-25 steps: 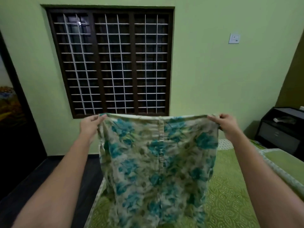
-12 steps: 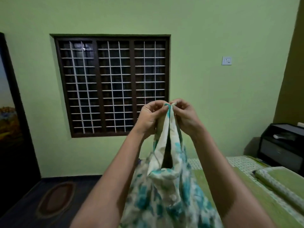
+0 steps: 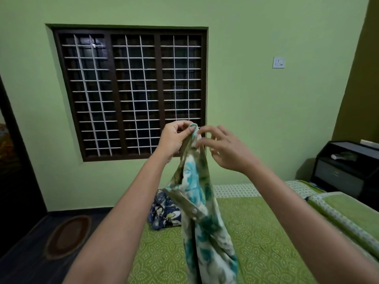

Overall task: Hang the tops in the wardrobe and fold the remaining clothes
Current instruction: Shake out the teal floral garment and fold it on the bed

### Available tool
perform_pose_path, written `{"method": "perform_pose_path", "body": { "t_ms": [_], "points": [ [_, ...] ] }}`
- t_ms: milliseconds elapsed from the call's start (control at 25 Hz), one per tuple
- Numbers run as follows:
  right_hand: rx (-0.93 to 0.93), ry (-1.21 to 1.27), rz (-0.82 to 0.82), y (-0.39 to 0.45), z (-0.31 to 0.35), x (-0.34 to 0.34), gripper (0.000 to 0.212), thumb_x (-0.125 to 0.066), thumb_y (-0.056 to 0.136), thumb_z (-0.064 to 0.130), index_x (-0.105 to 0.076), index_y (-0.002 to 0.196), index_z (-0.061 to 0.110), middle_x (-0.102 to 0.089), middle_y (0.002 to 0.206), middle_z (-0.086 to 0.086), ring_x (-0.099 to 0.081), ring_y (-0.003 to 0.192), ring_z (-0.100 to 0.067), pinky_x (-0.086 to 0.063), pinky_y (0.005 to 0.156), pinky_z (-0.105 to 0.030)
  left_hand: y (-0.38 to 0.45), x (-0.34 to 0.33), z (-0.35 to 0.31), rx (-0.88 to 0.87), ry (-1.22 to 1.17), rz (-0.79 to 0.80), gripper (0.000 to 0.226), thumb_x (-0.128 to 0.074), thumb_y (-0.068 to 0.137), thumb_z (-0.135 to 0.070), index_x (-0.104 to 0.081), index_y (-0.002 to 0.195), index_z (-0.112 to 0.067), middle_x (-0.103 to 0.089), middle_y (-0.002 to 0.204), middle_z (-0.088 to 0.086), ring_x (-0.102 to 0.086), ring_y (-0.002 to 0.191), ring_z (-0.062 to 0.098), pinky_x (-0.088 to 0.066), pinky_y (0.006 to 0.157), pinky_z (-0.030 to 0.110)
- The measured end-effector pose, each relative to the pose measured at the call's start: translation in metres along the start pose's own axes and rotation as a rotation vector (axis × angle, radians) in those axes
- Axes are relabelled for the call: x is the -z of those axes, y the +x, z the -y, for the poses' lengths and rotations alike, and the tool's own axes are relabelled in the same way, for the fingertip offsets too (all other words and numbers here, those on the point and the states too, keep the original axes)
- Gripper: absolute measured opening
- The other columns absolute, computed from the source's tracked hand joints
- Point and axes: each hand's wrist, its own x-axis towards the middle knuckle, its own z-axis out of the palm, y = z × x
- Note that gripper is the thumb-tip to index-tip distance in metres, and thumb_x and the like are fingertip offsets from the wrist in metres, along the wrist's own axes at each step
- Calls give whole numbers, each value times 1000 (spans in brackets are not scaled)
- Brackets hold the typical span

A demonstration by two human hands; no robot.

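A cream garment with teal flowers (image 3: 202,212) hangs folded in half lengthwise above the bed. My left hand (image 3: 174,138) pinches its doubled top edge at chest height. My right hand (image 3: 223,148) is just to the right of that edge, fingers spread and loosely curled, apparently off the cloth. A buttoned placket shows on the hanging part. A crumpled dark blue patterned garment (image 3: 164,212) lies on the bed behind it.
The bed with a green patterned sheet (image 3: 256,232) fills the lower right, a pillow (image 3: 348,214) along its right side. A black bedside cabinet (image 3: 346,169) stands in the right corner. An oval rug (image 3: 67,234) lies on the dark floor at left. A barred window (image 3: 131,93) is ahead.
The garment was held spread wide by both hands, then its two top corners were brought together. Now my left hand alone holds both, and my right hand has come away to the right.
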Motion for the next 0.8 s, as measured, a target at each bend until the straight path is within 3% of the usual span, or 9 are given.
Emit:
{"method": "perform_pose_path", "body": {
  "t_ms": [80,160,280,360,480,560,640,720,800],
  "points": [
    [202,-230,175,-5,3,-3,56,-67,72,4,-54,119,29,-50,129,4,-43,88,-17,-46,70,-28,3,3,5,-30,132,-71,7,-65,89,-13,-70,94,-10,-63,74,-6,-57,65,6,-50,66,22],
    [250,-267,288,-5,11,-8,65,-68,73,7,-44,130,29,-49,132,5,-46,86,-18,-48,67,-30,5,3,10,-40,260,-93,10,-67,88,-15,-70,96,-9,-62,76,-7,-55,68,4,-47,70,21],
    [339,-328,370,-8,26,-18,54,-75,66,6,-58,115,21,-50,123,5,-45,82,-16,-46,54,-29,3,1,15,-43,339,-79,15,-68,87,-19,-70,100,-10,-64,84,-4,-57,77,8,-47,77,21],
    [321,-364,420,-11,34,-24,57,-74,68,5,-56,120,18,-50,123,1,-47,81,-17,-44,50,-28,0,3,17,-39,349,-70,17,-68,88,-20,-69,102,-10,-64,87,-3,-57,80,9,-46,77,20],
    [131,-357,667,-7,55,-25,56,-63,81,3,-49,133,17,-56,127,-4,-60,88,-24,-44,58,-32,-7,8,17,-62,395,-71,16,-66,89,-20,-68,103,-11,-62,91,-3,-54,81,8,-41,74,18],
    [-27,-380,909,-11,65,-22,33,-62,86,10,-59,118,15,-62,112,-3,-63,95,-25,-46,63,-31,-8,19,20,-79,459,-104,13,-63,91,-18,-66,102,-12,-59,96,0,-53,85,11,-40,76,20],
    [-242,-258,1093,-22,64,-11,33,-70,83,26,-61,112,13,-63,107,-3,-62,98,-23,-44,66,-28,-9,36,32,-42,536,-131,12,-57,94,-15,-63,102,-9,-50,100,4,-48,89,13,-37,79,21],
    [-478,-86,1117,-32,52,13,45,-67,84,41,-58,119,14,-62,105,1,-60,97,-20,-43,69,-26,-16,47,53,15,593,-77,14,-53,96,-13,-61,102,-3,-41,100,5,-48,92,19,-37,83,24],
    [-617,23,1041,-41,36,39,42,-58,89,48,-60,114,14,-61,95,2,-59,88,-20,-43,65,-26,-33,42,75,24,622,31,14,-50,97,-12,-58,103,-2,-39,99,5,-50,96,27,-33,78,25]
  ]
}}
